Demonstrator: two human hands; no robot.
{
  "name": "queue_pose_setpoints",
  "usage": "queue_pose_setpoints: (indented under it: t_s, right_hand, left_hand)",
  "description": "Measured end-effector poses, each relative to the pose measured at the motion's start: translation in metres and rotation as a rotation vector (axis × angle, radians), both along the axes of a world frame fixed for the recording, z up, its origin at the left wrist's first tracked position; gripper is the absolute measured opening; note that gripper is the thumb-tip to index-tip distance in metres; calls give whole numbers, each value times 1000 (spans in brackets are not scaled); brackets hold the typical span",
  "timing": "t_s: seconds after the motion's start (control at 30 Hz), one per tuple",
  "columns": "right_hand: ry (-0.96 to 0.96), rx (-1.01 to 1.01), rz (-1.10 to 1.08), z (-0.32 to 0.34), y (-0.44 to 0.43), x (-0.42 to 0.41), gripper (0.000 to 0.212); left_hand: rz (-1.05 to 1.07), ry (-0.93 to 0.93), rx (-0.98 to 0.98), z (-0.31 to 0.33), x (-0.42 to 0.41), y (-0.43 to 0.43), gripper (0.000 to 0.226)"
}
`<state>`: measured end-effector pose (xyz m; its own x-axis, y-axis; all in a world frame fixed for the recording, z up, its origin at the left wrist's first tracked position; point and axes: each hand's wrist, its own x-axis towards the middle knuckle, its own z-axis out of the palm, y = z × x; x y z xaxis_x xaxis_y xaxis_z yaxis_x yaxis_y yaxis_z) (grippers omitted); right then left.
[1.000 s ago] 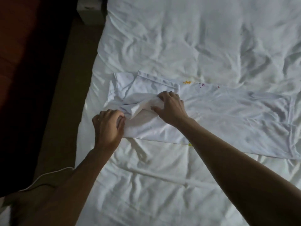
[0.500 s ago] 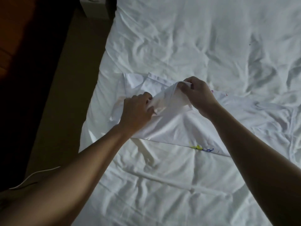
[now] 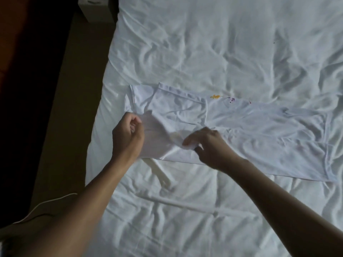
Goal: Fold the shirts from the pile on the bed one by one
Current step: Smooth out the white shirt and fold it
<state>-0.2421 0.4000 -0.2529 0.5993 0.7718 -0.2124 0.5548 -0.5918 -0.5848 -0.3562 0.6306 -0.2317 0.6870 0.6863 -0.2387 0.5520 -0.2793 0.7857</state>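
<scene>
Both hands on a white shirt laid flat across the bed.

We see the shirt (image 3: 269, 138) spread on the rumpled white bed (image 3: 185, 43), running from 9 o'clock to 3 o'clock through the middle of the view, with a sleeve folded in over its 9 o'clock end. The left hand (image 3: 128, 138) sits at that end, fingers curled into a loose fist that grips a raised fold of the cloth. The right hand (image 3: 209, 147), toward 3 o'clock of the left and near the shirt's 6 o'clock edge, pinches a bunch of the same fold between thumb and bent fingers. A yellow mark (image 3: 215, 96) and a purple mark (image 3: 232, 99) show along the shirt's 12 o'clock edge. At 9 o'clock of the bed lies dark floor (image 3: 74, 108), with a pale box (image 3: 96, 8) at 11 o'clock and a thin white cord (image 3: 46, 203) at 8 o'clock.
</scene>
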Motion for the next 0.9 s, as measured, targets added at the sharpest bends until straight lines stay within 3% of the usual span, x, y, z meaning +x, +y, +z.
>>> queue_pose_setpoints:
  t_s: [0.1, 0.2, 0.4, 0.53, 0.63, 0.7, 0.77, 0.9]
  right_hand:
    - [-54, -128, 63, -19, -15, -17, 34]
    - [-88, -102, -19, -22, -17, -20, 39]
    - [138, -54, -221, -3, -12, -8, 54]
    - [145, -122, -230, -6, -11, 2, 51]
    - [119, -157, -213, -16, -11, -7, 43]
    - [87, -189, -202, -22, -13, -15, 43]
    - [77, -182, -218, -24, -15, -21, 43]
    - [76, -168, -295, -26, -14, -27, 39]
  left_hand:
    - [8, 94, -23, -14, -4, -6, 7]
    - [66, 109, -109, -20, 7, -16, 18]
    - [43, 165, -133, -27, 13, -32, 32]
    - [77, -32, -201, -22, 0, -21, 21]
    - [-18, -132, -335, -20, -1, -13, 35]
    - [-161, -1, -385, -26, -2, -10, 53]
    - [-265, 161, -305, -32, -5, -5, 60]
    - [-61, 45, -343, -31, -7, 7, 51]
